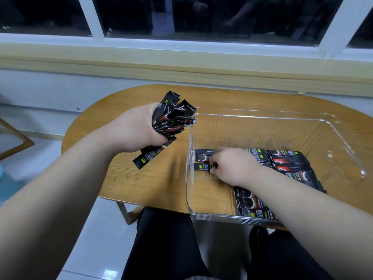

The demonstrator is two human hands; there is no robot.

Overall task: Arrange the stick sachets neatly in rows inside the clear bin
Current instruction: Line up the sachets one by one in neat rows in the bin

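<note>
Sachets going into the clear bin (pixel 282 120)
Left hand (pixel 137 132) grips a bundle (pixel 171 118); right hand (pixel 234 164) pinches one sachet (pixel 201 166) inside.

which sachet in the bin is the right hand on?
The sachet at the bin's left wall, under the right hand's fingertips; the other rows lie untouched.

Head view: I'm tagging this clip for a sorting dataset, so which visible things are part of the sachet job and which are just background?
Part of the job:
- clear bin
- sachets already laid in the bin
- bundle of sachets gripped in the left hand
- right hand placing a sachet

Just background:
- wooden table
- window frame
- wooden frame at the left edge
</note>
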